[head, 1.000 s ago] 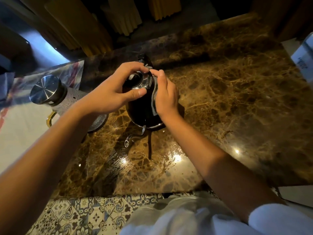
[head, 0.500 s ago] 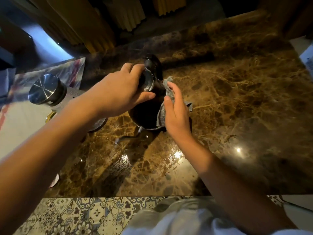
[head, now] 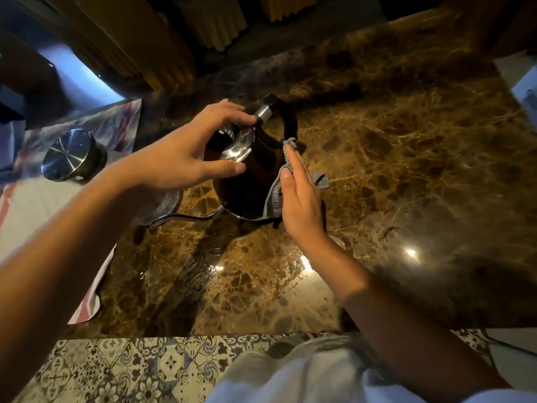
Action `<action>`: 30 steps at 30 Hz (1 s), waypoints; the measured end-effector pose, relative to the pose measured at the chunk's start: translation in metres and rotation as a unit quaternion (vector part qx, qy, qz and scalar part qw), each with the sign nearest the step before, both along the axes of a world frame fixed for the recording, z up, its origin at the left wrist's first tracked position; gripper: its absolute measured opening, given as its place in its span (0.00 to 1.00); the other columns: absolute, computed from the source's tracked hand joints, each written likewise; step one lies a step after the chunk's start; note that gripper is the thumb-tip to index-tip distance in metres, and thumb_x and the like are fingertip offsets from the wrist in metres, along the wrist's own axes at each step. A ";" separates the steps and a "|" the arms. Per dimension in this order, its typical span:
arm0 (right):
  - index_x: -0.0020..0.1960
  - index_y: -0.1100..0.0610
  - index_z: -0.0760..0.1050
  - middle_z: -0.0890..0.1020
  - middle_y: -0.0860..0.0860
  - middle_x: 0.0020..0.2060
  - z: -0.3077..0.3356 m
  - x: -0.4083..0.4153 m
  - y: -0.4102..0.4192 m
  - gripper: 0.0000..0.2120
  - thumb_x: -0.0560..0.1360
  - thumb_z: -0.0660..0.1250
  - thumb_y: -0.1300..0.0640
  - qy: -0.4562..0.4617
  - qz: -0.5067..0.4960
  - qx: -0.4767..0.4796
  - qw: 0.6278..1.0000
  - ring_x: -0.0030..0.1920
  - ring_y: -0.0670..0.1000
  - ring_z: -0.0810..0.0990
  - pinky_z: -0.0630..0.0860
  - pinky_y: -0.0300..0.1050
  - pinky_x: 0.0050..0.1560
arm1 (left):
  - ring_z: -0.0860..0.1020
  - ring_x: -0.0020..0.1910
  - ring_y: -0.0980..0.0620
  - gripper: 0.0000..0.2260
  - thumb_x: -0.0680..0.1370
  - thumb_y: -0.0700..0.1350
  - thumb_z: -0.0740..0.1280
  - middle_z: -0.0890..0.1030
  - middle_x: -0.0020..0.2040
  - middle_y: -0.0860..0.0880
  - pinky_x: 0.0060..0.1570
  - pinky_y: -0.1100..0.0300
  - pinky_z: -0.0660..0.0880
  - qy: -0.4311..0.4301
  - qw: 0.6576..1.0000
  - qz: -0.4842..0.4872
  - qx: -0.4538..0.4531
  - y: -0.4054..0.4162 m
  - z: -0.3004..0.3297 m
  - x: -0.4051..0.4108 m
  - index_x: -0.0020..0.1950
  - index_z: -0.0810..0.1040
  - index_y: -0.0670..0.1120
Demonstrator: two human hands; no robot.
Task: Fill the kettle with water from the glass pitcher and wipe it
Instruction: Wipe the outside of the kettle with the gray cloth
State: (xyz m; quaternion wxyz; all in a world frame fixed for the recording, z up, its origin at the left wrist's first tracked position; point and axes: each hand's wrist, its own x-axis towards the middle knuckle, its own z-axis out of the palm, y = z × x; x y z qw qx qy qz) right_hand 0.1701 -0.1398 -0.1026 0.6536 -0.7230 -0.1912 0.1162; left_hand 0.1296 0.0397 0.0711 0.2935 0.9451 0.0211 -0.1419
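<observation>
Marble counter (head: 406, 170): left hand (head: 180, 158) grips kettle (head: 250, 181) top, flat right hand (head: 299, 196) presses cloth (head: 276, 196).

My dark kettle (head: 247, 181) stands upright mid-counter (head: 406, 170), thin spout toward my left; grey cloth (head: 276, 196) against its right side.

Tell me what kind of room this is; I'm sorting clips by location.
Probably a home kitchen: a polished marble counter, a gooseneck kettle being wiped with a cloth, and patterned floor tiles.
</observation>
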 end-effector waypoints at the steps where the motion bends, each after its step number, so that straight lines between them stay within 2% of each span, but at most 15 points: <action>1: 0.83 0.55 0.61 0.64 0.49 0.82 0.000 0.000 -0.002 0.23 0.89 0.53 0.54 0.019 -0.006 -0.003 1.000 0.82 0.45 0.60 0.62 0.51 0.80 | 0.49 0.82 0.61 0.32 0.75 0.54 0.71 0.60 0.79 0.61 0.76 0.61 0.53 0.000 1.000 0.001 -0.002 -0.001 0.000 0.000 0.78 0.66 0.57; 3: 0.83 0.54 0.61 0.64 0.48 0.82 0.008 -0.005 0.000 0.23 0.89 0.53 0.54 0.031 -0.017 -0.007 0.999 0.81 0.44 0.60 0.61 0.48 0.81 | 0.48 0.82 0.61 0.31 0.75 0.54 0.71 0.60 0.79 0.60 0.75 0.61 0.52 -0.003 1.000 0.003 -0.007 -0.002 -0.001 0.000 0.77 0.66 0.58; 6: 0.82 0.55 0.62 0.65 0.49 0.81 0.031 -0.013 0.012 0.23 0.88 0.54 0.58 -0.034 -0.009 0.017 0.999 0.82 0.47 0.59 0.58 0.44 0.81 | 0.49 0.82 0.61 0.31 0.75 0.55 0.71 0.60 0.80 0.59 0.77 0.59 0.52 -0.007 1.000 0.002 -0.009 -0.001 -0.002 0.000 0.77 0.66 0.58; 8: 0.80 0.56 0.67 0.71 0.51 0.78 0.044 -0.009 0.017 0.23 0.86 0.56 0.60 -0.014 -0.010 0.061 0.998 0.78 0.49 0.68 0.64 0.46 0.78 | 0.50 0.82 0.62 0.31 0.75 0.55 0.71 0.61 0.78 0.63 0.77 0.58 0.53 -0.007 1.000 -0.003 -0.007 0.000 -0.001 0.000 0.77 0.66 0.58; 10: 0.77 0.55 0.72 0.76 0.52 0.74 0.050 0.000 0.017 0.22 0.85 0.56 0.62 0.029 -0.018 0.088 0.995 0.66 0.49 0.77 0.72 0.49 0.71 | 0.51 0.81 0.64 0.31 0.75 0.55 0.71 0.60 0.76 0.66 0.76 0.60 0.55 -0.004 1.000 -0.005 -0.009 0.002 -0.001 0.000 0.77 0.67 0.59; 14: 0.78 0.55 0.71 0.73 0.51 0.77 0.039 0.008 0.008 0.21 0.86 0.56 0.61 0.026 -0.001 0.020 0.999 0.78 0.47 0.68 0.65 0.45 0.79 | 0.51 0.81 0.63 0.31 0.75 0.55 0.71 0.60 0.79 0.61 0.74 0.63 0.56 -0.007 1.000 -0.004 -0.011 0.003 -0.003 0.001 0.77 0.66 0.60; 17: 0.78 0.54 0.70 0.73 0.48 0.77 0.025 0.012 -0.002 0.20 0.87 0.55 0.59 0.040 0.006 -0.013 0.999 0.75 0.40 0.68 0.66 0.43 0.77 | 0.54 0.79 0.66 0.30 0.75 0.54 0.72 0.60 0.80 0.58 0.70 0.72 0.58 -0.017 1.000 -0.011 -0.013 0.003 -0.004 0.001 0.76 0.67 0.59; 20: 0.79 0.52 0.68 0.74 0.47 0.76 0.015 0.007 -0.013 0.21 0.87 0.54 0.56 0.055 -0.009 -0.055 0.997 0.72 0.40 0.69 0.67 0.43 0.75 | 0.59 0.75 0.70 0.30 0.75 0.53 0.72 0.61 0.79 0.58 0.68 0.70 0.62 -0.022 1.000 -0.009 -0.014 0.003 -0.004 0.001 0.76 0.68 0.60; 21: 0.80 0.52 0.68 0.76 0.48 0.73 0.013 0.003 -0.014 0.21 0.87 0.54 0.55 0.062 -0.012 -0.069 0.996 0.70 0.43 0.72 0.70 0.44 0.73 | 0.60 0.76 0.68 0.30 0.75 0.54 0.72 0.61 0.79 0.58 0.68 0.69 0.62 -0.023 1.000 -0.006 -0.014 0.002 -0.003 0.001 0.76 0.68 0.60; 23: 0.80 0.51 0.68 0.81 0.46 0.58 0.011 0.003 -0.014 0.22 0.87 0.55 0.56 0.086 -0.017 -0.079 0.993 0.54 0.45 0.77 0.73 0.42 0.59 | 0.61 0.77 0.61 0.30 0.75 0.54 0.71 0.61 0.80 0.57 0.69 0.67 0.61 -0.020 1.000 -0.001 -0.010 0.001 -0.003 0.001 0.77 0.68 0.59; 25: 0.78 0.50 0.71 0.79 0.44 0.39 0.015 0.007 -0.015 0.22 0.85 0.57 0.59 0.097 -0.036 -0.074 0.992 0.35 0.40 0.72 0.70 0.36 0.42 | 0.61 0.78 0.58 0.31 0.75 0.55 0.71 0.61 0.80 0.55 0.70 0.66 0.60 -0.021 1.000 -0.002 -0.009 -0.001 -0.003 0.000 0.77 0.68 0.57; 26: 0.76 0.50 0.74 0.79 0.46 0.34 0.020 0.009 -0.016 0.22 0.84 0.58 0.61 0.089 -0.046 -0.065 0.993 0.30 0.40 0.71 0.69 0.36 0.37 | 0.61 0.78 0.58 0.31 0.75 0.55 0.71 0.61 0.80 0.55 0.71 0.66 0.60 -0.023 1.000 -0.003 -0.011 -0.002 -0.002 0.000 0.77 0.68 0.57; 27: 0.73 0.52 0.77 0.83 0.48 0.38 0.028 0.009 -0.017 0.21 0.83 0.59 0.64 0.071 -0.051 -0.051 0.995 0.31 0.40 0.73 0.71 0.38 0.39 | 0.61 0.78 0.58 0.31 0.75 0.55 0.71 0.61 0.80 0.54 0.72 0.63 0.61 -0.024 1.000 -0.003 -0.012 -0.003 -0.002 0.000 0.77 0.68 0.57; 29: 0.68 0.56 0.81 0.86 0.51 0.57 0.046 0.009 -0.013 0.20 0.81 0.61 0.68 0.019 -0.058 -0.008 0.998 0.51 0.41 0.82 0.79 0.43 0.57 | 0.61 0.78 0.57 0.31 0.74 0.55 0.71 0.61 0.80 0.54 0.74 0.58 0.62 -0.024 1.000 -0.001 -0.015 -0.004 0.000 -0.001 0.77 0.68 0.56; 30: 0.66 0.58 0.82 0.85 0.51 0.61 0.055 0.009 -0.008 0.19 0.80 0.61 0.69 -0.009 -0.065 0.014 0.998 0.60 0.44 0.82 0.78 0.44 0.65 | 0.61 0.78 0.59 0.31 0.74 0.55 0.71 0.61 0.80 0.55 0.74 0.57 0.63 -0.025 1.000 -0.002 -0.018 -0.004 0.000 -0.001 0.77 0.68 0.56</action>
